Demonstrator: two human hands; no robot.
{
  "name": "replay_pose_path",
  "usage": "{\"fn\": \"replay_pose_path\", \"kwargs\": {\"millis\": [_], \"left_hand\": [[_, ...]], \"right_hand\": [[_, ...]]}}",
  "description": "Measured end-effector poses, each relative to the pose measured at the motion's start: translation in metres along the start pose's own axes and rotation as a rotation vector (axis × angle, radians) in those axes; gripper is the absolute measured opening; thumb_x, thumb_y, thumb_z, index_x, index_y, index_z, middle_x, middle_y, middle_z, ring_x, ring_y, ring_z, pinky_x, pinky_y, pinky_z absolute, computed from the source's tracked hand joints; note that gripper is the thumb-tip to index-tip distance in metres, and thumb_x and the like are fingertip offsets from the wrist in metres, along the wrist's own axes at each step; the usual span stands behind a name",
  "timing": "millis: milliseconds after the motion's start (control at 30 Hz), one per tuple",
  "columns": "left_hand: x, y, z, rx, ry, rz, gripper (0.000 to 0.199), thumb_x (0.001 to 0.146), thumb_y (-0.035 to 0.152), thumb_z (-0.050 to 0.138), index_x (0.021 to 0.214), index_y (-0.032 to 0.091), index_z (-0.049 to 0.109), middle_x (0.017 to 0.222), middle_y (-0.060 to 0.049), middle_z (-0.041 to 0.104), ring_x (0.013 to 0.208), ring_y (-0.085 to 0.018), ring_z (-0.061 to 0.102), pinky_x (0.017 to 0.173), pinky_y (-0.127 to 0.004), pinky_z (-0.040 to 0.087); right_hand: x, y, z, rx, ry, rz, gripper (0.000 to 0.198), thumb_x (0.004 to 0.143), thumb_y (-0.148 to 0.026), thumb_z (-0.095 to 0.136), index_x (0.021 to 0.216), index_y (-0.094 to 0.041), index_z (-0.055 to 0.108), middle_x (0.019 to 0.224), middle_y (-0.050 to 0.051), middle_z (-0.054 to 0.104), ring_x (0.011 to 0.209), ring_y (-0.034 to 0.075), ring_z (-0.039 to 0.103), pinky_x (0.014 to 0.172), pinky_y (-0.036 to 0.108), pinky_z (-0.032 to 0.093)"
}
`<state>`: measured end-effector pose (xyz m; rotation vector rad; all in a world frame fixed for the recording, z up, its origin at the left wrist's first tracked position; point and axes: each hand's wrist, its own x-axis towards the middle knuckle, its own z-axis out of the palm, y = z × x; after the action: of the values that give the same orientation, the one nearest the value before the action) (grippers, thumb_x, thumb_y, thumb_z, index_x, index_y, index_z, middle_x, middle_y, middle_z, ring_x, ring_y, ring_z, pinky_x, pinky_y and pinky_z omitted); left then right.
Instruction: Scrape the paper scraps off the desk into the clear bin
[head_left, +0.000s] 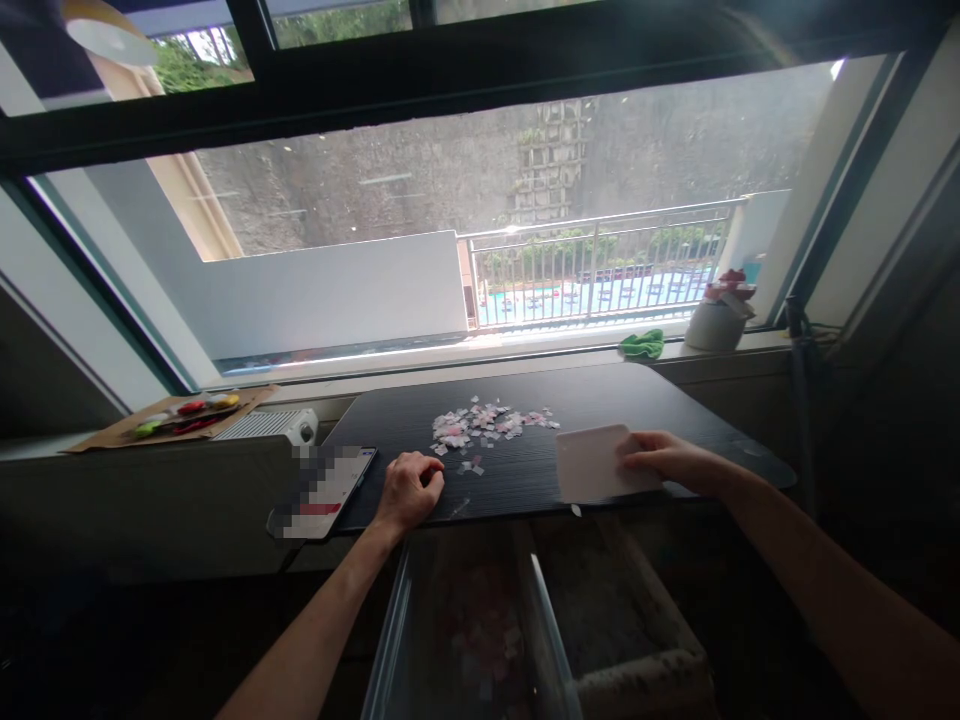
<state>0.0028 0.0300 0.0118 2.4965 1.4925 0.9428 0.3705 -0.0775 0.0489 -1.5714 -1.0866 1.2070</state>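
Observation:
My right hand (652,456) grips a thin, pale flat card (589,462) by its right side, close to the front edge of the dark table (600,395). A tiny white scrap (576,510) is just under the card's lower edge. My left hand (410,490) rests on the table with its fingers curled closed; whatever may be inside them is hidden. Between and beyond my hands lies a loose pile of small white and pinkish paper pieces (487,424), a few of them scattered nearer to me. Left of my left hand is a phone (330,492), its screen partly pixelated.
Below the table's front edge stands a clear plastic bin (546,630) with similar pieces inside, beside a worn box (637,675). A green cloth (642,345) and a whitish jug (716,322) sit on the windowsill. Brown cardboard (112,428) with colourful items lies left, near a white heater (274,426).

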Motion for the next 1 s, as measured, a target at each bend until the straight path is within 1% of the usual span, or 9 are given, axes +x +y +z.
{"fn": "replay_pose_path", "kwargs": {"millis": [133,267,333,433,567,633,733,900,1000], "left_hand": [[0.0,-0.001,0.001,-0.001,0.011,0.008,0.015,0.075,0.022,0.052,0.075,0.022,0.067,0.074,-0.002,0.066,0.084,-0.019,0.058,0.085,-0.036,0.043],[-0.001,0.001,0.002,0.015,0.012,-0.012,0.014,0.074,0.021,0.053,0.074,0.022,0.067,0.075,-0.002,0.066,0.084,-0.02,0.057,0.086,-0.036,0.042],[-0.001,0.003,0.002,0.015,0.001,-0.022,0.014,0.073,0.02,0.054,0.074,0.021,0.068,0.075,-0.003,0.066,0.084,-0.02,0.058,0.086,-0.036,0.042],[-0.001,0.005,0.002,0.022,0.007,-0.024,0.014,0.073,0.018,0.054,0.074,0.021,0.068,0.074,-0.003,0.065,0.083,-0.019,0.058,0.085,-0.035,0.042],[-0.001,0.003,0.005,0.02,0.016,-0.021,0.013,0.073,0.018,0.054,0.075,0.021,0.067,0.073,-0.002,0.065,0.082,-0.018,0.057,0.085,-0.034,0.041],[-0.001,0.001,0.007,0.013,0.018,-0.025,0.013,0.074,0.019,0.055,0.075,0.021,0.067,0.074,-0.002,0.065,0.083,-0.018,0.057,0.086,-0.034,0.041],[-0.001,0.001,0.008,0.007,0.015,-0.03,0.013,0.074,0.019,0.055,0.075,0.022,0.067,0.074,-0.002,0.065,0.083,-0.018,0.057,0.086,-0.035,0.041],[-0.001,0.004,0.006,-0.004,0.017,-0.046,0.013,0.074,0.019,0.055,0.074,0.022,0.068,0.073,-0.001,0.064,0.083,-0.018,0.057,0.088,-0.036,0.04],[-0.001,0.003,0.006,-0.008,0.02,-0.04,0.013,0.074,0.02,0.055,0.074,0.021,0.068,0.073,-0.002,0.064,0.083,-0.019,0.057,0.088,-0.036,0.041]], "right_hand": [[-0.006,-0.006,-0.004,-0.028,-0.055,-0.029,0.024,0.053,-0.023,0.075,0.075,-0.016,0.068,0.067,0.002,0.071,0.055,0.015,0.064,0.047,0.022,0.047],[0.0,-0.012,0.005,0.011,0.057,-0.089,0.021,0.056,-0.02,0.073,0.076,-0.017,0.067,0.069,0.002,0.071,0.056,0.014,0.064,0.047,0.021,0.049],[0.009,-0.015,0.022,0.038,0.103,-0.145,0.02,0.058,-0.019,0.072,0.077,-0.018,0.067,0.072,0.003,0.072,0.06,0.015,0.065,0.05,0.022,0.051],[0.027,-0.018,0.059,0.043,0.078,-0.213,0.019,0.06,-0.019,0.072,0.078,-0.018,0.066,0.073,0.004,0.072,0.063,0.016,0.066,0.053,0.024,0.054],[0.042,-0.023,0.108,-0.006,0.143,-0.277,0.016,0.058,-0.018,0.071,0.072,-0.018,0.062,0.062,-0.001,0.067,0.054,0.014,0.062,0.047,0.023,0.051],[0.044,-0.024,0.121,-0.034,0.088,-0.294,0.016,0.058,-0.018,0.07,0.072,-0.017,0.062,0.06,-0.002,0.065,0.054,0.014,0.061,0.047,0.023,0.051],[0.045,-0.025,0.123,-0.045,0.07,-0.305,0.015,0.06,-0.017,0.068,0.073,-0.017,0.063,0.062,-0.001,0.065,0.056,0.014,0.061,0.049,0.024,0.051],[0.05,-0.022,0.117,-0.005,0.218,-0.306,0.016,0.06,-0.019,0.069,0.074,-0.018,0.062,0.067,0.0,0.066,0.059,0.015,0.063,0.054,0.026,0.053],[0.048,-0.018,0.117,0.046,0.148,-0.251,0.019,0.057,-0.017,0.072,0.073,-0.018,0.063,0.067,0.0,0.067,0.06,0.016,0.064,0.056,0.027,0.054]]}}
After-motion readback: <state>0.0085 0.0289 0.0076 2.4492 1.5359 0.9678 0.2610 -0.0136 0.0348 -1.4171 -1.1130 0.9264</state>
